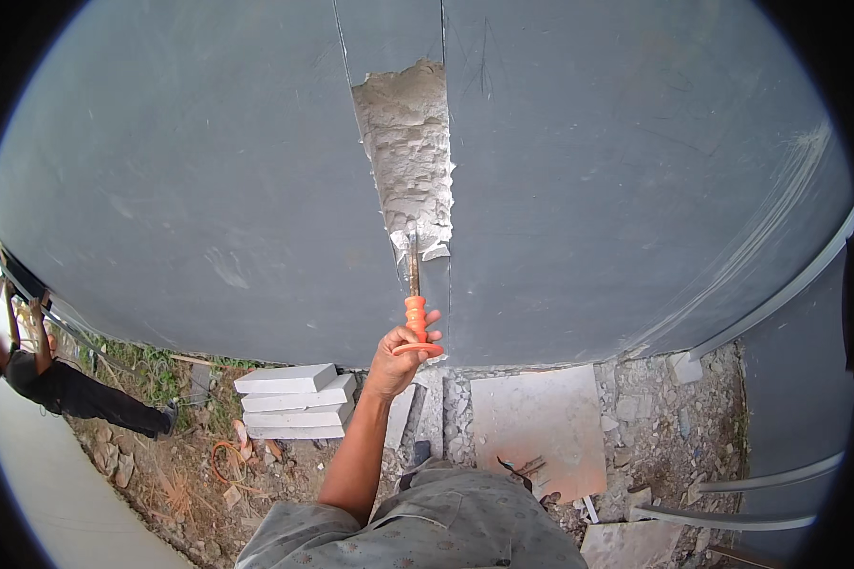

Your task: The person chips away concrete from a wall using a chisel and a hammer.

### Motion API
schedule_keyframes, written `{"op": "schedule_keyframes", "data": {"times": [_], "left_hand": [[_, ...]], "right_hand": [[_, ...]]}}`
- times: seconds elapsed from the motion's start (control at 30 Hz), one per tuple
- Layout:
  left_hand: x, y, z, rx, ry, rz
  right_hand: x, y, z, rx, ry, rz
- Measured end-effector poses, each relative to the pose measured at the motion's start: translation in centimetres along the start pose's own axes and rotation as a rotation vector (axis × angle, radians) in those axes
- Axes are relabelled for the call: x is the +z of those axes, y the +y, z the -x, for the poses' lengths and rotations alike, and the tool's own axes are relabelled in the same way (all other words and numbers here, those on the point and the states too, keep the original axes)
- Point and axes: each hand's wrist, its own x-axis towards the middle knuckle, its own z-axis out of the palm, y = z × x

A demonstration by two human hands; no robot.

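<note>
My left hand (pixel 397 359) grips a cold chisel (pixel 415 316) by its ribbed orange sleeve, near the round orange guard. Its rusty steel shank points up the grey wall (pixel 576 185). The chisel's tip meets the lower end of a chipped recess (pixel 409 149), where pale, rough masonry shows between two scored lines. Broken flakes (pixel 438 251) cling at the recess's bottom edge. Below the tip, the grey surface between the lines is still whole. My right hand is out of view.
Pale blocks (pixel 292 402) are stacked at the wall's foot, left of my arm. A flat board (pixel 541 427) lies on rubble to the right. Grey metal bars (pixel 726 516) jut in at lower right. Another person (pixel 71 387) stands far left, arms raised.
</note>
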Motion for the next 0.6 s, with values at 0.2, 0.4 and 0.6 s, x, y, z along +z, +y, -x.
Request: {"op": "schedule_keyframes", "data": {"times": [0.2, 0.4, 0.6], "left_hand": [[-3.9, -1.8, 0.4, -0.164, 0.028, -0.128], [1.1, 3.3, 1.5, -0.153, -0.078, -0.17], [4.5, 7.8, -0.2, -0.098, -0.109, -0.004]], "right_hand": [[-0.3, -0.6, 2.5, -0.009, 0.0, 0.096], [-0.5, -1.4, 5.0, -0.005, 0.002, 0.174], [0.3, -0.2, 5.0, -0.034, -0.02, 0.25]]}}
